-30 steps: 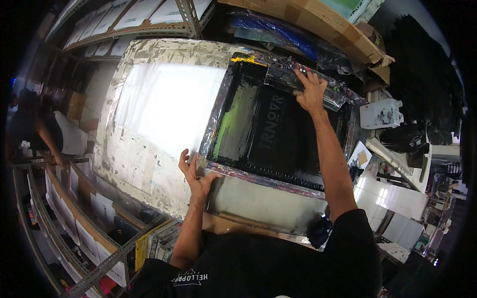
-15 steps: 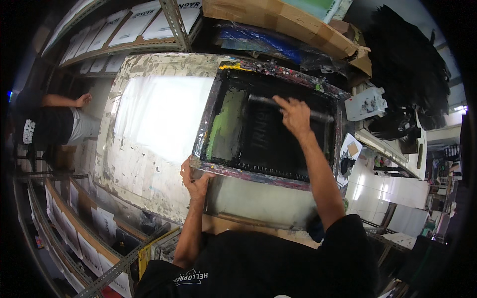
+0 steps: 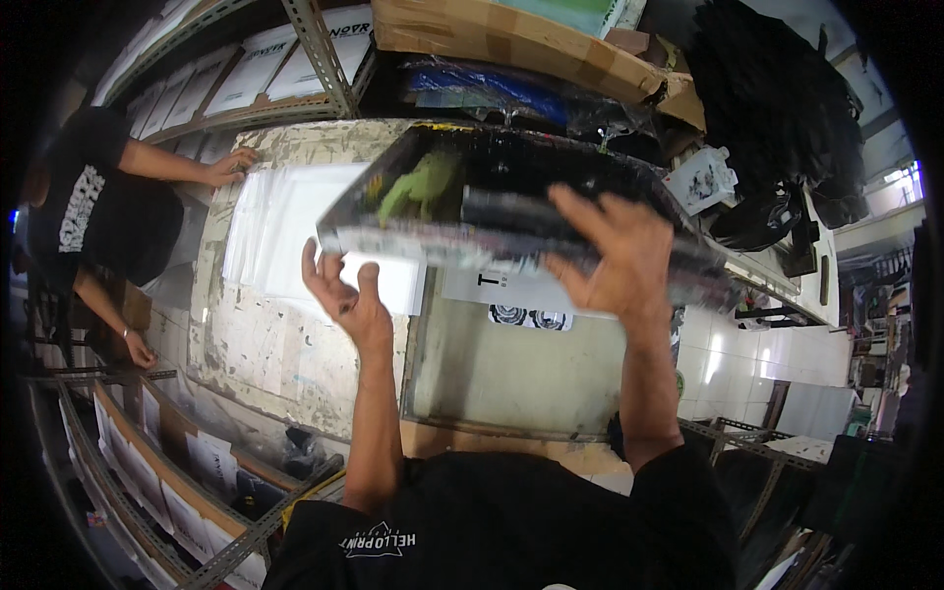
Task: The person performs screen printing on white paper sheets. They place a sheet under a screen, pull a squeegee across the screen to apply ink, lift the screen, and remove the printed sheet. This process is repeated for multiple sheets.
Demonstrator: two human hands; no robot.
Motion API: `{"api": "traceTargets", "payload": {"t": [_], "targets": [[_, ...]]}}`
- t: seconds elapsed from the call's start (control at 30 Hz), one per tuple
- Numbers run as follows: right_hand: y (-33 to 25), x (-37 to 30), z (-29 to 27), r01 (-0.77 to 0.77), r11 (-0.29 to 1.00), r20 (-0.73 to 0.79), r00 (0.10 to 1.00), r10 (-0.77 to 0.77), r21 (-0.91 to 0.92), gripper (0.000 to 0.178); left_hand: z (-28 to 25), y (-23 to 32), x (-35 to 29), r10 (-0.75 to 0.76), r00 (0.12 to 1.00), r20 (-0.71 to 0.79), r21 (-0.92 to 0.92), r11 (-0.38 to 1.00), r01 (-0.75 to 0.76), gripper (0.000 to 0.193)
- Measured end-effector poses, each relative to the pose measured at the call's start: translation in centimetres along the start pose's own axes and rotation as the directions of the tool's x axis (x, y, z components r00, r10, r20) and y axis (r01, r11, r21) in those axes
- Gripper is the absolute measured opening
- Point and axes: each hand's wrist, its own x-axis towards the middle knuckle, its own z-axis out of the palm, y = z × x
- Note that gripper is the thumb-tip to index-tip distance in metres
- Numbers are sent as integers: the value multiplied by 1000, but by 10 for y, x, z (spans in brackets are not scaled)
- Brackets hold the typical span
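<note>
Evidently a screen (image 3: 516, 157), tilted over the worktop (image 3: 261, 329).
At its near-left corner, the left hand's (image 3: 349, 305) grip is spread; below its near edge lies a printed sheet (image 3: 521, 288); over its near side, the right hand's (image 3: 629, 261) grip is too blurred to tell. Lifting without dragging should prevent smears.

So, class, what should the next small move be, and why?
Probably lift the dark frame a little higher: it is tilted with its near edge raised, yet it appears to overhang part of the printed sheet below.
</note>
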Motion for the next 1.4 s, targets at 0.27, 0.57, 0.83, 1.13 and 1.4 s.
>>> {"api": "traceTargets", "payload": {"t": [0.27, 0.57, 0.83, 1.13, 1.4], "targets": [[50, 98, -15, 35, 998, -79, 996, -32, 43, 51, 9, -113, -92, -145, 907, 396, 809, 521, -270, 27], [58, 112, -23, -82, 995, -7, 997, 83, 52, 51, 22, -122, -101, -39, 909, 415, 794, 503, -341, 17], [68, 117, -15, 11, 1000, -98, 995, -10, 10, 54, 28, -129, -101, -124, 837, 534, 758, 509, -408, 11], [64, 124, -22, -59, 998, -1, 998, 59, 24, 56, 14, -80, -42, -86, 862, 499, 741, 557, -374, 8], [49, 128, -38, -58, 995, -54, 997, 62, 87, 47, -137, -94, 42, 117, 932, 342, 825, 437, -358, 8]]}}
